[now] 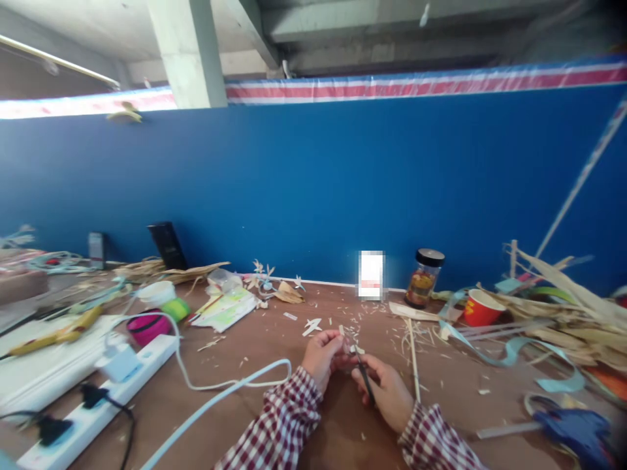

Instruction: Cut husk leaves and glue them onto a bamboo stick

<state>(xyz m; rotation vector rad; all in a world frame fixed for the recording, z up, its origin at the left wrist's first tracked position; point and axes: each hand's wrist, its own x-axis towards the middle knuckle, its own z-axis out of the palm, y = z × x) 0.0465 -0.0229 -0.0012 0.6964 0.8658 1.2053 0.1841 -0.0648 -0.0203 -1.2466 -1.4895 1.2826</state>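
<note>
My left hand (321,356) is closed in a pinch on a small pale strip of straw (343,333), held just above the brown table (294,398). Close beside it, my right hand (386,386) is closed around a thin dark tool (365,382) whose tip points toward the strip. Both wrists wear red and white checked sleeves. Scraps of straw lie scattered on the table around both hands.
A white power strip (98,398) with plugs and a pale blue cable (220,395) lie at left. A pink roll (147,325), a jar (424,277), a red cup (480,307), a straw pile (563,313) and a blue glue gun (578,431) surround the hands. A blue wall stands behind.
</note>
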